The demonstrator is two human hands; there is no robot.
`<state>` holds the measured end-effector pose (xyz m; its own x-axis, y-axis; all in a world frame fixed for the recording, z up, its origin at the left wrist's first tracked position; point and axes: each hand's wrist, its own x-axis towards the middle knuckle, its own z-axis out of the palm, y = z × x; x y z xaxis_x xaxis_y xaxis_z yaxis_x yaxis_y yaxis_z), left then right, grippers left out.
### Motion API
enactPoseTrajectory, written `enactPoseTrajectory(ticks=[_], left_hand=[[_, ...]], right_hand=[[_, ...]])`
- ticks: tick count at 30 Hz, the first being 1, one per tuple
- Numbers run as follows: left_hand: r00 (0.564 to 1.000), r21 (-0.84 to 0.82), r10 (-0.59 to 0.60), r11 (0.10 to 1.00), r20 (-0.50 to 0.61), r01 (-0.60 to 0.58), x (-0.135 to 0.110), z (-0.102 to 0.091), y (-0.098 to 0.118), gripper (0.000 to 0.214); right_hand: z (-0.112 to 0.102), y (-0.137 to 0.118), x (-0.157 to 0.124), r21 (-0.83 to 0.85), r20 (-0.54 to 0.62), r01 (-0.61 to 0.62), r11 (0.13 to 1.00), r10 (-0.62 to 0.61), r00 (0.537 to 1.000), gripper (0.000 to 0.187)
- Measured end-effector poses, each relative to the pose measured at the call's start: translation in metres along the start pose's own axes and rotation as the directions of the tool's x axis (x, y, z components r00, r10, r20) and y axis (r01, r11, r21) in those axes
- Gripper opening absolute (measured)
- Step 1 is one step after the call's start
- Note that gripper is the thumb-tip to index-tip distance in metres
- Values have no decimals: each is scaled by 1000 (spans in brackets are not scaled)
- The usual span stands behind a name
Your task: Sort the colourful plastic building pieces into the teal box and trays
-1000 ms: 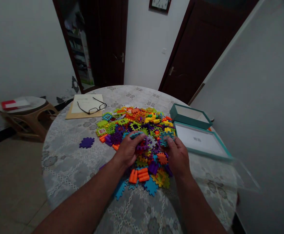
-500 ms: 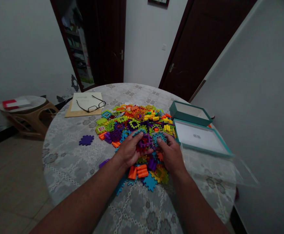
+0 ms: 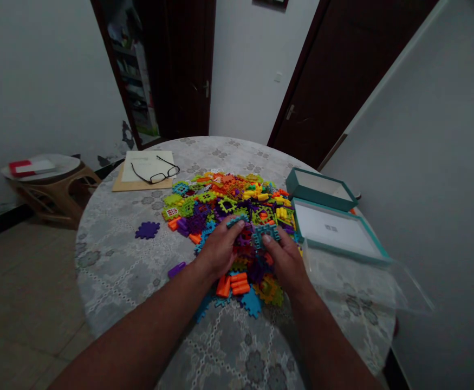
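Observation:
A heap of colourful interlocking plastic pieces (image 3: pixel 228 203) covers the middle of a round table (image 3: pixel 118 249). My left hand (image 3: pixel 220 249) rests on the near part of the heap, its fingers curled over a teal piece (image 3: pixel 237 221). Close beside it, my right hand (image 3: pixel 283 259) pinches another teal square piece (image 3: pixel 265 234) by its lower edge. The two teal pieces sit a small gap apart. Orange pieces (image 3: pixel 237 284) and blue pieces (image 3: pixel 252 301) lie under my wrists.
A lone purple toothed disc (image 3: pixel 147 230) and a small purple piece (image 3: pixel 176 269) lie left of the heap. Glasses (image 3: pixel 155 172) rest on papers at the back left. A teal box (image 3: pixel 318 188) and its lid (image 3: pixel 334 230) stand right. A stool (image 3: pixel 50 187) stands by the wall.
Both hands have drawn closer together over the heap. The right hand brought its teal piece leftward toward the left hand's teal piece. The view shifted slightly.

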<state>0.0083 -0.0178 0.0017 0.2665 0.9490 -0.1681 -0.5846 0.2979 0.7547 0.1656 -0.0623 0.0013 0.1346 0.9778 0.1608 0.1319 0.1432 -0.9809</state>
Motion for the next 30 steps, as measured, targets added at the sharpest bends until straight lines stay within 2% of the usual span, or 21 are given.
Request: enactPoseTrajectory(ticks=[2, 4, 11, 15, 19, 22, 26, 30], left_hand=[[1000, 45, 9, 999, -2, -9, -3, 3, 0, 31], [1000, 56, 3, 998, -10, -2, -4, 5, -1, 29], [997, -100, -71, 993, -10, 70, 0, 1, -8, 27], [990, -102, -143, 984, 12, 143, 1, -2, -4, 22], [986, -63, -162, 985, 30, 163, -2, -2, 0, 21], [981, -20, -167, 985, 97, 170, -3, -2, 0, 23], [973, 37, -193, 981, 123, 190, -5, -4, -1, 31], [944, 118, -273, 960, 187, 254, -7, -7, 1, 36]], right_hand=[[4, -2, -2, -155, 31, 33, 987, -28, 999, 26], [6, -2, -3, -192, 7, 23, 981, -22, 1000, 26], [11, 7, 0, 117, -84, -83, 990, 93, 992, 38], [7, 10, 5, 258, -122, -73, 963, 108, 987, 48], [-3, 4, 12, 384, -86, -60, 922, 100, 991, 50], [-10, -2, 14, 474, -26, -78, 877, 103, 994, 44], [-14, -6, 12, 509, 19, -109, 854, 115, 993, 39], [-13, -4, 10, 439, 47, -124, 890, 115, 992, 40]])
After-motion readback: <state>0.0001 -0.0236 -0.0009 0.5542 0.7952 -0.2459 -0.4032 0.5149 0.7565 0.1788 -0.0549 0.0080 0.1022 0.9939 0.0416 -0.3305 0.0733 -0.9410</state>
